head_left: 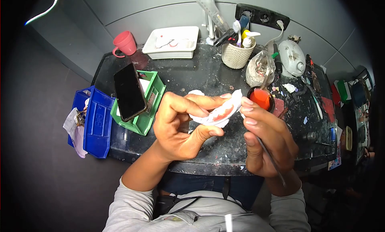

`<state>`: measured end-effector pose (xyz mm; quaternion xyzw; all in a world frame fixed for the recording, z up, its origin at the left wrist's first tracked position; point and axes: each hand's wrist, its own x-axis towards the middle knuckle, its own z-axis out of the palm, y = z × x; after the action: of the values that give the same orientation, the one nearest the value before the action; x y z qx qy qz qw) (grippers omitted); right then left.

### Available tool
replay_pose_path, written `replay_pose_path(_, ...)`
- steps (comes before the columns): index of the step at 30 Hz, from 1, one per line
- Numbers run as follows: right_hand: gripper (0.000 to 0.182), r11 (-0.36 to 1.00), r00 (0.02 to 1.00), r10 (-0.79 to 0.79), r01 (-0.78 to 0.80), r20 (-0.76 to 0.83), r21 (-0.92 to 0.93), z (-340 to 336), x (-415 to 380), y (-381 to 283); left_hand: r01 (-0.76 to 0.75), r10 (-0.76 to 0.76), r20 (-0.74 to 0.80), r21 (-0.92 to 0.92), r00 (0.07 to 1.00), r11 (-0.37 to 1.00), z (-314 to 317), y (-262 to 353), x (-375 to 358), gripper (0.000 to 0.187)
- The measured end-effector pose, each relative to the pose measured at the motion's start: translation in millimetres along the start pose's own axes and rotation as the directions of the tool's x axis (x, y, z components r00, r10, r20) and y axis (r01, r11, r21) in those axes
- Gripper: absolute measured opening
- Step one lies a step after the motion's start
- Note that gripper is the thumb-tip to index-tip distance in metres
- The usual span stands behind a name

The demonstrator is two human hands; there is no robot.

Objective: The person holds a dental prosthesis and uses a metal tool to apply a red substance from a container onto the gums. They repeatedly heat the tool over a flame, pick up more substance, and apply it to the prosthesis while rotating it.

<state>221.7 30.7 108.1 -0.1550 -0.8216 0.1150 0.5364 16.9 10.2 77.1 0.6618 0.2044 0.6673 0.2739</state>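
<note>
A white plaster dental cast [234,100] with a reddish-pink patch on its inner face is pinched between the thumb and fingers of my left hand [174,126], above the workbench. My right hand [270,134] is closed around a thin metal wax tool [274,163]. Its shaft slants down past the palm, and its upper end is hidden by my fingers, right at the cast's right edge. Just behind the right fingertips stands a dark round pot of red-orange wax [260,97]. Another white piece [196,92] shows partly behind my left hand.
A black phone [129,92] leans on a green bin [154,97], beside a blue bin [98,124]. At the back are a pink mug [125,43], white tray [170,52], holder of tools [236,55] and bagged jar [260,71]. Scraps and tools litter the right side.
</note>
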Motion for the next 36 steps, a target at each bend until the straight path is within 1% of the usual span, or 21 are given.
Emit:
replay_pose_path(5,0.017,1.0,0.999,-0.001,0.002,-0.037,0.03,4,-3,3,-0.042,0.042,-0.032,0.0,0.999,0.999,2,-1,-4,0.047)
replay_pose_path(7,0.017,0.999,0.999,0.007,-0.005,-0.054,0.036,5,-3,5,-0.05,0.05,0.011,0.066,0.999,0.997,0,-1,-3,0.047)
replay_pose_path(9,0.014,0.995,0.997,-0.004,0.012,-0.081,0.101,5,-3,7,-0.023,0.024,-0.007,0.103,1.0,0.994,0,0,-2,0.047)
replay_pose_path(10,0.014,0.997,0.997,0.004,0.003,-0.078,0.079,3,-4,7,-0.002,0.012,-0.075,0.13,0.997,0.992,0,-5,-3,0.045)
replay_pose_path(11,0.013,0.987,0.996,0.032,-0.02,-0.078,0.159,0,-5,7,-0.028,0.049,-0.111,0.18,0.993,0.983,0,-10,1,0.043)
replay_pose_path(12,0.012,0.971,0.995,0.06,-0.041,-0.078,0.234,-3,-6,7,0.008,0.027,-0.22,0.153,0.975,0.988,2,-12,4,0.04)
replay_pose_path(13,0.007,0.957,0.99,0.116,-0.091,-0.078,0.277,-2,-9,7,-0.005,0.042,-0.265,0.137,0.963,0.991,-2,-17,6,0.037)
replay_pose_path(15,0.018,0.875,0.928,0.291,-0.356,0.231,0.327,-16,-7,-4,0.044,0.012,-0.394,0.133,0.919,0.99,-3,-16,12,0.034)
replay_pose_path(16,0.018,0.889,0.876,0.319,-0.408,0.361,0.207,-19,2,-7,0.068,-0.018,-0.423,0.105,0.906,0.992,-3,-17,13,0.033)
replay_pose_path(17,0.02,0.919,0.782,0.33,-0.395,0.529,0.01,-20,3,-5,0.096,-0.05,-0.449,0.08,0.892,0.992,-3,-17,14,0.032)
replay_pose_path(19,0.027,0.948,0.558,0.286,-0.28,0.779,-0.148,-15,-15,2,0.141,-0.072,-0.418,0.136,0.906,0.981,-8,-22,12,0.028)
replay_pose_path(20,0.027,0.944,0.564,0.302,-0.288,0.769,-0.159,-13,-22,4,0.145,-0.076,-0.41,0.14,0.909,0.979,-8,-25,11,0.028)
replay_pose_path(22,0.031,0.98,0.43,0.165,-0.175,0.888,-0.097,-10,-32,6,0.165,-0.1,-0.387,0.14,0.917,0.976,-9,-31,7,0.027)
replay_pose_path(26,0.03,0.974,0.496,0.209,-0.18,0.843,-0.135,-9,-36,8,0.207,-0.133,-0.377,0.164,0.917,0.964,-2,-34,8,0.028)
replay_pose_path(28,0.035,0.961,0.62,0.277,-0.17,0.734,-0.218,-17,-36,13,0.231,-0.146,-0.389,0.182,0.91,0.956,-5,-41,5,0.029)
replay_pose_path(31,0.038,0.926,0.618,0.372,-0.203,0.693,-0.317,-56,-20,11,0.253,-0.148,-0.396,0.229,0.906,0.94,-9,-51,0,0.029)
replay_pose_path(32,0.035,0.878,0.543,0.475,-0.234,0.693,-0.418,-73,-9,6,0.248,-0.138,-0.389,0.249,0.911,0.936,-9,-53,-1,0.029)
replay_pose_path(33,0.035,0.87,0.544,0.489,-0.243,0.682,-0.429,-88,-13,8,0.253,-0.141,-0.392,0.252,0.909,0.934,-10,-55,-3,0.028)
replay_pose_path(34,0.031,0.827,0.625,0.562,-0.41,0.542,-0.384,-107,-20,9,0.262,-0.145,-0.386,0.271,0.911,0.926,-11,-57,-5,0.028)
replay_pose_path(35,0.027,0.771,0.668,0.637,-0.559,0.385,-0.306,-126,-31,11,0.272,-0.151,-0.381,0.288,0.912,0.918,-12,-59,-8,0.027)
replay_pose_path(36,0.025,0.688,0.628,0.725,-0.641,0.282,-0.341,-146,-44,16,0.264,-0.136,-0.376,0.315,0.917,0.911,-15,-64,-12,0.027)
